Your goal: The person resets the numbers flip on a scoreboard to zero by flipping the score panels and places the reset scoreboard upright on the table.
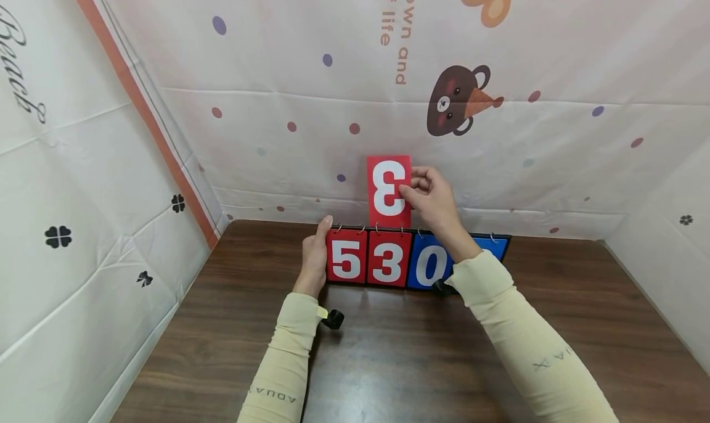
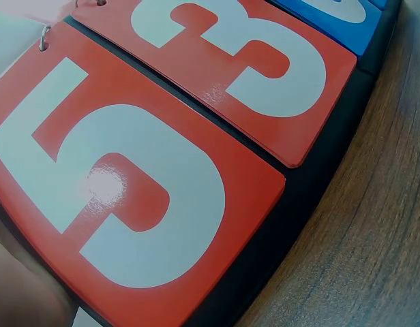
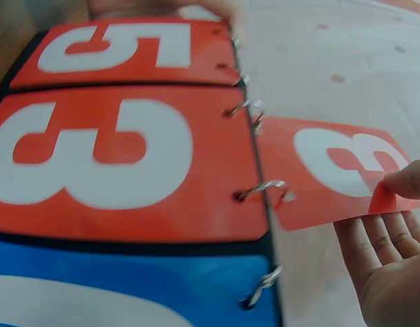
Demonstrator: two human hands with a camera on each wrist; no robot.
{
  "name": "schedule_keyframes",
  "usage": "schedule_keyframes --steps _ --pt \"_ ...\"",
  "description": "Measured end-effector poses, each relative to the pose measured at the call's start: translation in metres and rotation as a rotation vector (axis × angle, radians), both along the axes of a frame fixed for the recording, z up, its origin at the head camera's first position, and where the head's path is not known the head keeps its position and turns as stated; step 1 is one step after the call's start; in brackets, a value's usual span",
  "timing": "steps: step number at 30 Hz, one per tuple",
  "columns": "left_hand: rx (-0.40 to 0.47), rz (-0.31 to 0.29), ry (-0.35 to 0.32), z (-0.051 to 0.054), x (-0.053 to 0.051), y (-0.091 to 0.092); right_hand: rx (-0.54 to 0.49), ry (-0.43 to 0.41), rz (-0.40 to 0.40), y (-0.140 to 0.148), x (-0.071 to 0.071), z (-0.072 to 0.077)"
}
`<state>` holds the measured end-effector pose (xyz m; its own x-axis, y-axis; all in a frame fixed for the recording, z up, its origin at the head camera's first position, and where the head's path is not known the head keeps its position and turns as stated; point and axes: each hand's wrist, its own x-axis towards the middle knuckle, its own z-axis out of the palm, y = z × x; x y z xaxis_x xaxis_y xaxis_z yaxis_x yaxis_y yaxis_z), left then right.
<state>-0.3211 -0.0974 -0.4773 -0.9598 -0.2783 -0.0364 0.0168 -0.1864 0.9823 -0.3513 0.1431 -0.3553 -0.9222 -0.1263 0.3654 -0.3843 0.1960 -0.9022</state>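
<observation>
A flip scoreboard (image 1: 388, 286) stands on the table, with red cards reading 5 (image 1: 346, 256) and 3 (image 1: 387, 259), then a blue 0 card (image 1: 429, 262). The last blue card (image 1: 493, 245) is largely behind my right forearm. My left hand (image 1: 315, 253) grips the board's left edge, thumb at the top corner. Above the board, my right hand (image 1: 435, 198) pinches the right edge of a raised red card (image 1: 383, 192), thumb in front and fingers behind. That card shows an upside-down 3 and hangs on the metal rings (image 3: 264, 187) of the second column.
The brown wooden table (image 1: 222, 349) lies under the board. Behind it hangs a pale printed cloth (image 1: 266, 158) with dots and a bear, and another cloth (image 1: 83, 275) covers the left side. Small black wrist cameras (image 1: 333, 319) sit at both cuffs.
</observation>
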Motion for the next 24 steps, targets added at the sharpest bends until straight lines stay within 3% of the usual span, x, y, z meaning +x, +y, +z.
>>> schedule_keyframes --steps 5,24 --pt "-0.001 -0.001 -0.003 0.0 0.0 0.0 0.015 0.02 0.039 0.0 0.015 0.009" --pt "0.007 -0.007 -0.001 0.0 0.001 0.0 0.324 0.252 0.07 0.015 0.053 0.025"
